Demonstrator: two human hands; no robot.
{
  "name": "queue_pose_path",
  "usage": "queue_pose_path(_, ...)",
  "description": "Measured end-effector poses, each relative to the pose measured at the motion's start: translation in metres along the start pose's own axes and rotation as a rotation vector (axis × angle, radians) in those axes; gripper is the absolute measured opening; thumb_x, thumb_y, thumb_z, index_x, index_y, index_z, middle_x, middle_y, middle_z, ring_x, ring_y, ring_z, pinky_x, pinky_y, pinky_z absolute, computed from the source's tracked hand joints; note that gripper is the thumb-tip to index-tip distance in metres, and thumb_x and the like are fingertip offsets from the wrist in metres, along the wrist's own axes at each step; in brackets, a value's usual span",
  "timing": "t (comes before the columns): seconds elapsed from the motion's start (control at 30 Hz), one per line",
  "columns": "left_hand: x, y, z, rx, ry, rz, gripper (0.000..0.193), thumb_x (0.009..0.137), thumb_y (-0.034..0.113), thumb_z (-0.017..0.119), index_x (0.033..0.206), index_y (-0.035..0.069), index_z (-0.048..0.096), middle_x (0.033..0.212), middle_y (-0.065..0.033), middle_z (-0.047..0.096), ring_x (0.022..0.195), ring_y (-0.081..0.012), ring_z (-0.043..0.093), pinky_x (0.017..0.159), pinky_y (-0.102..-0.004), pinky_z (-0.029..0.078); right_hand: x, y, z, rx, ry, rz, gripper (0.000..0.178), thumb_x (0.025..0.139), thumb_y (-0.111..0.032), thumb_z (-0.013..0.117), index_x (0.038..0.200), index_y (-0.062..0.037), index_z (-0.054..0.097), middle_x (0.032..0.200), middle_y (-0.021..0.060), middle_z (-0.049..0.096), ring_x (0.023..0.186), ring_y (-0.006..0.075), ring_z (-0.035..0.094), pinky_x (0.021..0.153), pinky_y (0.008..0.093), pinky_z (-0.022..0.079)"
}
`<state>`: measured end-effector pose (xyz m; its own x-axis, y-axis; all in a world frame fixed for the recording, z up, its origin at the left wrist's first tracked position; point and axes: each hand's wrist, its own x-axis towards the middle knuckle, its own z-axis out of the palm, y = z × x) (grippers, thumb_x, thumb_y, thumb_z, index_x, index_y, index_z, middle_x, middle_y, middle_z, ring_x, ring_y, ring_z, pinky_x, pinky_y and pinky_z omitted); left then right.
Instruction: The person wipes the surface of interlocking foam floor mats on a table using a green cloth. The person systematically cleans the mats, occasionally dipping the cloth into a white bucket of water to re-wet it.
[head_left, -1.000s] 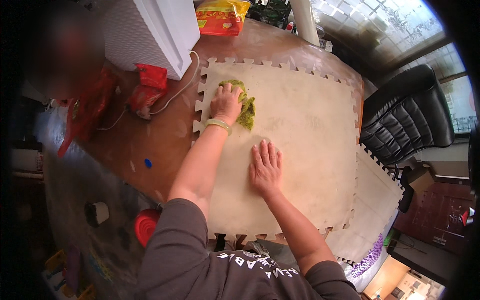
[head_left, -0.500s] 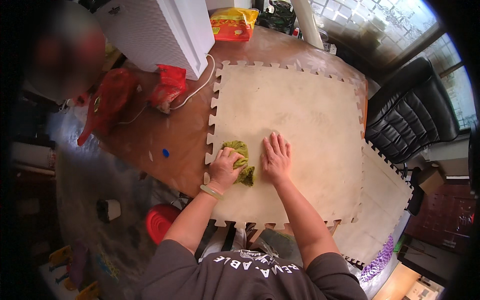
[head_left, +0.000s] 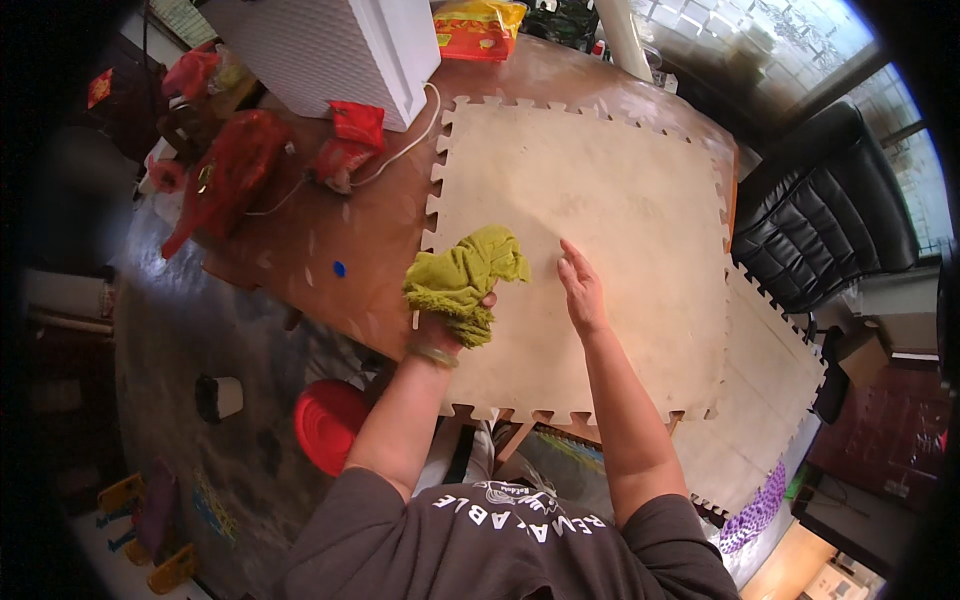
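Note:
A crumpled yellow-green cloth [head_left: 462, 275] is held up above the left edge of a cream foam mat [head_left: 640, 250] with jigsaw-cut edges. My left hand [head_left: 442, 332] is closed on it from below. The cloth drapes over most of that hand, so only a fingertip and the back part near the wrist show. My right hand [head_left: 582, 288] is turned on its side over the middle of the mat, fingers stretched out, holding nothing. Whether its lower edge touches the mat, I cannot tell.
The mat lies on a brown table [head_left: 390, 215]. A white foam box [head_left: 350, 60], red plastic bags [head_left: 240, 165] and a yellow-red packet [head_left: 480, 28] stand beyond it. A second mat [head_left: 765, 380] and a black chair [head_left: 830, 210] are at right. A red stool [head_left: 328, 425] is at lower left.
My left hand has lifted the cloth off the mat, and it now hangs looser over the hand. My right hand, flat on the mat before, has turned on its side and shifted slightly right.

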<state>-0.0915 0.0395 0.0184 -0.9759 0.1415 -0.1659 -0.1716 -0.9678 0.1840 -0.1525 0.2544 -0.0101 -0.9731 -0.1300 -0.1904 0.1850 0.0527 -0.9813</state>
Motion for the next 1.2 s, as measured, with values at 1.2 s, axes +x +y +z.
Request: queue_pose_path(1.2,0.06,-0.096,-0.016,2.571,-0.135,0.481,0.053,0.089,0.02,0.06,0.139,0.008,0.046,0.151,-0.0095,0.036,0.141,-0.0283,0.029,0.116,-0.0477,0.021,-0.121,-0.001,-0.038,-1.157,0.055,-0.24,0.067,0.074,-0.004,0.057,0.139,-0.0124,0.045,0.152,0.0154,0.031,0.142,0.0391,0.025,0.112,0.0572,0.022)
